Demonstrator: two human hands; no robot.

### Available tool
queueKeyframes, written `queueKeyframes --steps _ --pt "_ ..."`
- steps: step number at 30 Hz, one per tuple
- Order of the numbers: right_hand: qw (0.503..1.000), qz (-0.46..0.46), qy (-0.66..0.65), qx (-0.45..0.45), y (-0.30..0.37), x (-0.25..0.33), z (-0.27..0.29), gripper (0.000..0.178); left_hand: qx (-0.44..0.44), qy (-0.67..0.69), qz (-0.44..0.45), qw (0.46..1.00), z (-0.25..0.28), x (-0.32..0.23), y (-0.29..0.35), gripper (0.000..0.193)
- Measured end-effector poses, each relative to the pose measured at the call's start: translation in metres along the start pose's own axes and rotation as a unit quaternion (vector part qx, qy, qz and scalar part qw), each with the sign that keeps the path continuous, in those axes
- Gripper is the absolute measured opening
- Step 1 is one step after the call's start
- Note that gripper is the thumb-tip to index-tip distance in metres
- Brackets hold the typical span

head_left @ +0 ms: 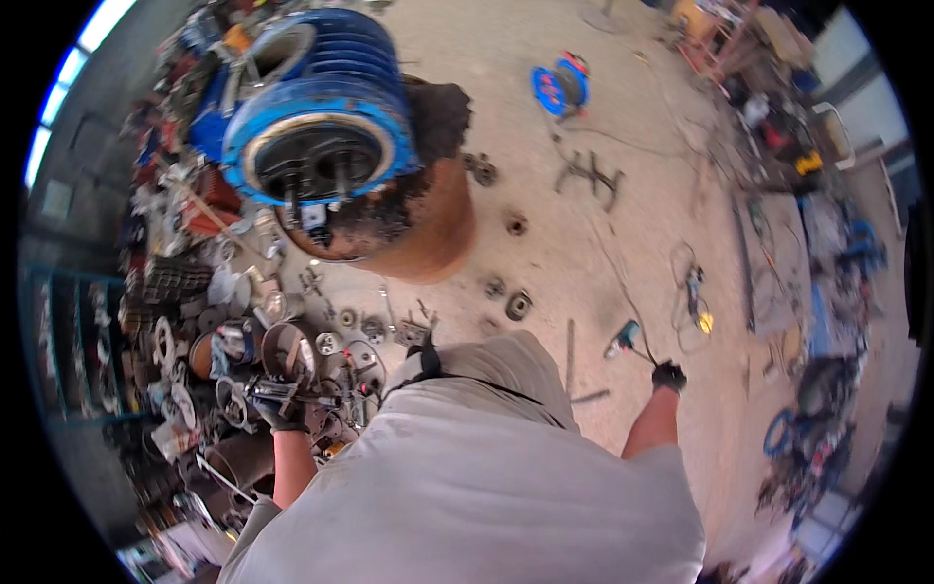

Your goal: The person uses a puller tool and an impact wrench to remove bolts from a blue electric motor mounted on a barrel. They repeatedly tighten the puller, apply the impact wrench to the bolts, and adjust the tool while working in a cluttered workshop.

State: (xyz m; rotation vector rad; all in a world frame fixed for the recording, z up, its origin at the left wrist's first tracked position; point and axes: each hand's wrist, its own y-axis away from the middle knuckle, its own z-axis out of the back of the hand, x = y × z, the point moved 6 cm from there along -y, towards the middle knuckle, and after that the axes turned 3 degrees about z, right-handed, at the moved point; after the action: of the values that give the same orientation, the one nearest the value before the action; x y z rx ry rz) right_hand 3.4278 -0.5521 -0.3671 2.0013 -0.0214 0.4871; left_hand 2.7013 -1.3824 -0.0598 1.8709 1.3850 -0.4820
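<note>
My left hand [284, 417], in a dark glove, is closed around a metal tool with several arms [277, 389]; it looks like a puller. Out to the right, my gloved right hand [668, 376] is closed on a dark cable [632, 304]. Close by that hand is a teal-and-black power tool [623, 339], seemingly joined to the cable; whether it hangs or lies on the floor I cannot tell. Ahead, a blue ribbed motor housing [355, 68] rests on a rusty drum [433, 234]. Its open round end, with metal parts protruding, faces me.
Metal parts and scrap [180, 282] crowd the left side. On the floor lie a ring-shaped part [519, 305], flat metal bars [571, 355], a dark metal frame [591, 178], a blue cable reel [561, 88] and a corded tool [695, 287]. More clutter [827, 419] lines the right.
</note>
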Motion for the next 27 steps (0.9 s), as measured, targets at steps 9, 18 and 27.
queueKeyframes --steps 9,18,27 --pt "0.996 0.041 0.076 0.017 0.023 -0.059 -0.018 0.037 0.022 0.119 0.041 0.992 -0.018 -0.022 0.042 0.048" --pt "0.854 0.130 0.503 0.031 0.184 -0.126 -0.147 0.072 -0.271 -0.203 0.178 0.924 0.031 0.014 0.088 0.020" --pt "0.505 0.200 0.496 0.678 0.491 -0.458 -0.316 0.044 -0.245 -0.565 0.403 0.677 0.126 0.080 0.201 0.019"
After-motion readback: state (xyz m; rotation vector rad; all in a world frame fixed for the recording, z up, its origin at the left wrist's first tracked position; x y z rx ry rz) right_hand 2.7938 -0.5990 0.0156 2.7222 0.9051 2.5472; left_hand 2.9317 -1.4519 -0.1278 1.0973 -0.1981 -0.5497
